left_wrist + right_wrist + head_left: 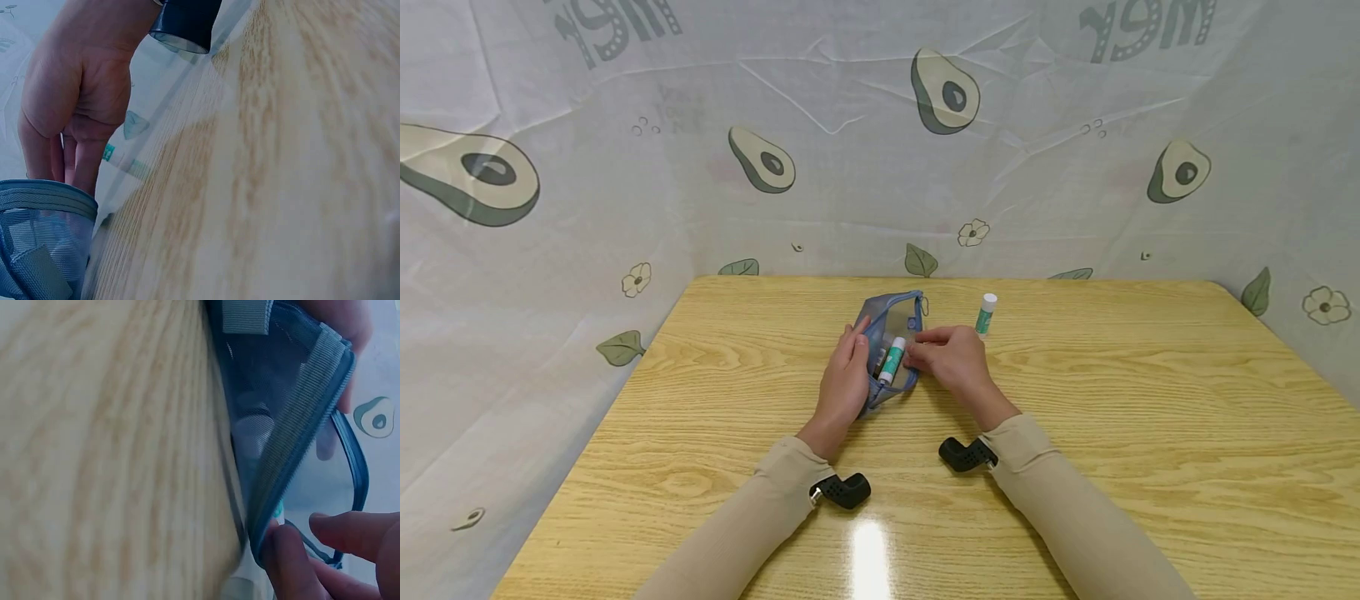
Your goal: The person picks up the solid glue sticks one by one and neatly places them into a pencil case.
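A blue mesh zip pouch (897, 317) lies unzipped on the table. Inside it is a glue stick (892, 362) with a white cap and green label, beside a small dark item that I cannot make out. My left hand (844, 379) grips the pouch along its left side. At the opposite rim, my right hand (958, 360) pinches the zip edge, its fingertips (284, 550) at the edge in the right wrist view. Another glue stick (985, 315) stands upright on the table, just beyond the right hand.
The wood-grain table (1135, 400) extends on both sides of the hands. A pale cloth (850, 108) printed with avocados hangs behind it and along the sides. Black wrist-camera mounts (846, 492) stick out from both sleeves.
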{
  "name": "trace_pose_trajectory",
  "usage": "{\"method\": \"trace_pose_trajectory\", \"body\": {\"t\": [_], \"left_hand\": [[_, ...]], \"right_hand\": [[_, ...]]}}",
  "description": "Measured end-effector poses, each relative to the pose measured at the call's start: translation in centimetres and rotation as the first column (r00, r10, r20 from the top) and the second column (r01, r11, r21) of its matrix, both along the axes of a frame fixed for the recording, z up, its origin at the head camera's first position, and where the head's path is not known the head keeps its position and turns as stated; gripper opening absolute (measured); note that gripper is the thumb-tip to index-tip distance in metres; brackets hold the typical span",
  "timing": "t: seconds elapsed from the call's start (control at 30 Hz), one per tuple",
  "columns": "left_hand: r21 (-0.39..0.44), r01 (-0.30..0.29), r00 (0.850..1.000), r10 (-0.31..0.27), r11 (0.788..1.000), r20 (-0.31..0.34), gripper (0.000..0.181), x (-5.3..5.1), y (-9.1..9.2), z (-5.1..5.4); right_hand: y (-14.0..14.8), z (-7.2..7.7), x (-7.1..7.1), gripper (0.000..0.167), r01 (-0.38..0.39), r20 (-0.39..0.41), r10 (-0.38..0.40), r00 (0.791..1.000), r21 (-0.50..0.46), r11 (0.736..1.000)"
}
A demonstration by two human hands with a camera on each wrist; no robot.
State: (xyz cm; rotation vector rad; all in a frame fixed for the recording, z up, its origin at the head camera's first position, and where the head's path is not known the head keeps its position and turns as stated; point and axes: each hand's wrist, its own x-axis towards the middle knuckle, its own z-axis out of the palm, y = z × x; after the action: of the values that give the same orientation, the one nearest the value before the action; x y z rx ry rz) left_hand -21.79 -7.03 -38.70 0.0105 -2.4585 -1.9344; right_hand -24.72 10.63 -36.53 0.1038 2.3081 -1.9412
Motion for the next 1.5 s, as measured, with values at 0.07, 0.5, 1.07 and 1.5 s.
{"method": "trace_pose_trajectory", "body": {"t": [0.07,0.5,1.07,1.5], "left_hand": [[-0.005,-0.005,1.000,0.005,1.000,0.003,0.051,0.0,0.1,0.1],[-0.021,-0.013,1.000,0.013,1.000,-0.005,0.051,0.1,0.1,0.0],[-0.006,-0.008,1.000,0.008,1.000,-0.011,0.050,0.3,0.2,0.2],[-0.009,-0.007,1.000,0.007,1.000,-0.022,0.050,0.2,0.1,0.0]], "right_hand": [[0.2,0.1,-0.1,0.036,-0.001,-0.013,0.001,1.000,0.028,1.000],[1.6,2.0,-0.8,0.039,0.047,-0.169,-0.029,0.985,0.098,0.994],[4.0,5.1,-0.6,0.042,0.086,-0.352,-0.025,0.936,0.160,0.983],[4.3,5.4,-0.6,0.042,0.102,-0.349,-0.039,0.936,0.165,0.981]]}}
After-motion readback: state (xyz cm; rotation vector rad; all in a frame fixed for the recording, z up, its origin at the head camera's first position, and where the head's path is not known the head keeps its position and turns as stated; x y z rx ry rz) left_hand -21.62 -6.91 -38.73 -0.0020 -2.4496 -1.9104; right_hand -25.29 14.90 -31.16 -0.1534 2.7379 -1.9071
